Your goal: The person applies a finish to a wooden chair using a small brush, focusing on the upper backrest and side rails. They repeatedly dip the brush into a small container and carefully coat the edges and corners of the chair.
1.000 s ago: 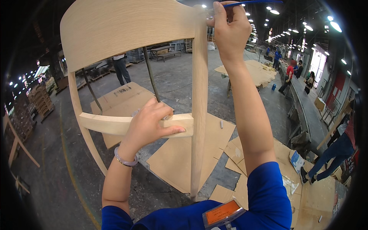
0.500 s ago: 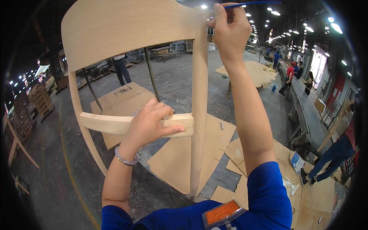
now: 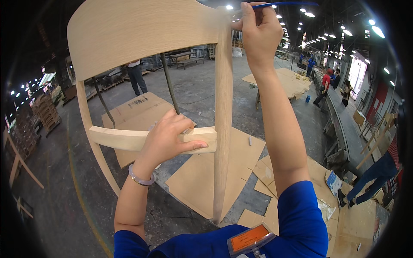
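Note:
A pale wooden chair frame stands before me, with a broad curved backrest, a right post and a lower crossrail. My left hand, a bracelet on its wrist, is wrapped around the crossrail near the right post, thumb along its front face. Beside the top of the right post is my right hand, raised and pinching a thin blue stick that points off to the right. The stick's tip and what it touches are hidden or blurred near the post's upper end.
Flat cardboard sheets cover parts of the grey floor. A covered table stands behind, and a long conveyor bench runs along the right. A person in jeans is close on the right. Stacked wooden parts are at far left.
The chair frame has shifted very slightly to the left. Both hands keep their grips, and the blue stick has moved a touch right.

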### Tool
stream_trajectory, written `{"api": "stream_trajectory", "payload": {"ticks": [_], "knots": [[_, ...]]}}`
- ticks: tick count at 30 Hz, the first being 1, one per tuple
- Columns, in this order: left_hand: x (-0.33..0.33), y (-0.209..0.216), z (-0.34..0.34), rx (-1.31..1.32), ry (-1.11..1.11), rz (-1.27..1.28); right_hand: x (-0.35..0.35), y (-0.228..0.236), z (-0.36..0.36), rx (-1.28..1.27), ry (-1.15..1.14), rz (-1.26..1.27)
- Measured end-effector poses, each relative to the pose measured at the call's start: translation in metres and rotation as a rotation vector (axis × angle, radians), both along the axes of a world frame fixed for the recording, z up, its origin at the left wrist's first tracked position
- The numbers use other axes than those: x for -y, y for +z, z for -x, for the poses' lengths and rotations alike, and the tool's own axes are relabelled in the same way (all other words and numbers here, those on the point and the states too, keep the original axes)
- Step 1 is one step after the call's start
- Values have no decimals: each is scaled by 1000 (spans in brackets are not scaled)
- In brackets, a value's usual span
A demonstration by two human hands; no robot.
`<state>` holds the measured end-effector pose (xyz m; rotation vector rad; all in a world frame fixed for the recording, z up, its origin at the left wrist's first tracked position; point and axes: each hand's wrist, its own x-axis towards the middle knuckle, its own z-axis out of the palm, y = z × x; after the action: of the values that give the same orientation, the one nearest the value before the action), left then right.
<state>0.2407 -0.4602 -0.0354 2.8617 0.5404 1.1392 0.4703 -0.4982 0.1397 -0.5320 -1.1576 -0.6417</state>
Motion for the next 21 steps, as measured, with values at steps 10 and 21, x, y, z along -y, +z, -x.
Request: {"api": "stream_trajectory", "payload": {"ticks": [10,21], "knots": [[-12,-1,-1,51,-35,28,-16,-10,-17,-14,307,-67],[-47,-3,-12,-36,92,18,-86,-9,-22,-373,736,408]]}}
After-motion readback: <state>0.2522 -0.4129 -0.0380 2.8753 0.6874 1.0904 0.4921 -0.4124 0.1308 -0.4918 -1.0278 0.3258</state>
